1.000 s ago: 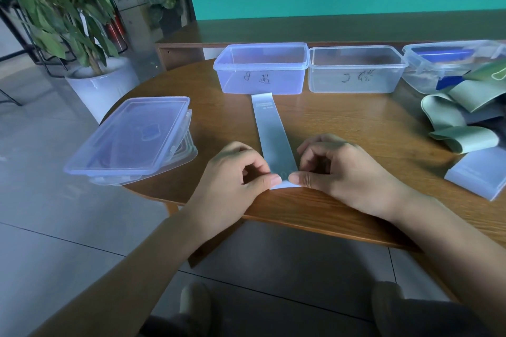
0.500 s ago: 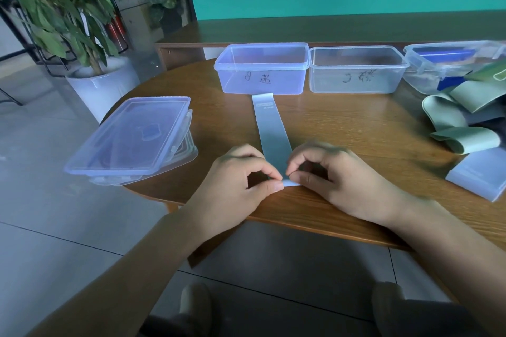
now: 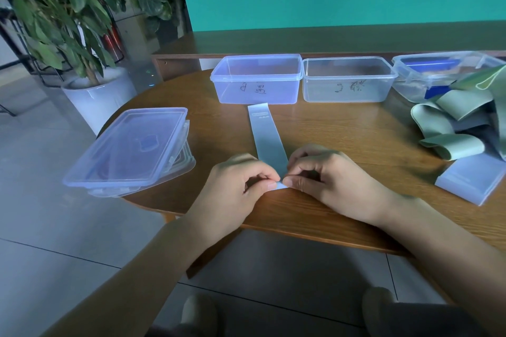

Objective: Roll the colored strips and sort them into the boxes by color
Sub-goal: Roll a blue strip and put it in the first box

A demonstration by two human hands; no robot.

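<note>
1. Since the earlier frame my thumbs have closed toward each other at the near end of the pale blue strip (image 3: 267,142); the strip's far end has not shifted and the boxes have not moved.
2. My left hand (image 3: 241,186) and right hand (image 3: 325,180) both pinch the strip's near end between thumb and curled fingers, thumb tips almost touching, close to the near edge of the table (image 3: 356,128). A little of that end peeks out under my thumbs.
3. The strip lies flat, its long axis running straight away from my grip toward the far edge, its far end just in front of the bluish box (image 3: 257,79). As I judge it, the roll must travel along that axis, away from me, with both hands equally near.
4. That bluish box, marked by hand on its front, looks empty. The clear box (image 3: 347,79) just beside it on the right, also marked, looks empty too.
5. A third box (image 3: 440,71) at the far right edge holds something dark blue; I cannot tell what.
6. Loose green strips (image 3: 451,123) lie piled at the right edge, with another pale blue piece (image 3: 471,180) nearer me.
7. Stacked lids (image 3: 128,148) overhang the left edge.
8. Rolling has barely begun; nothing seems sorted yet.
</note>
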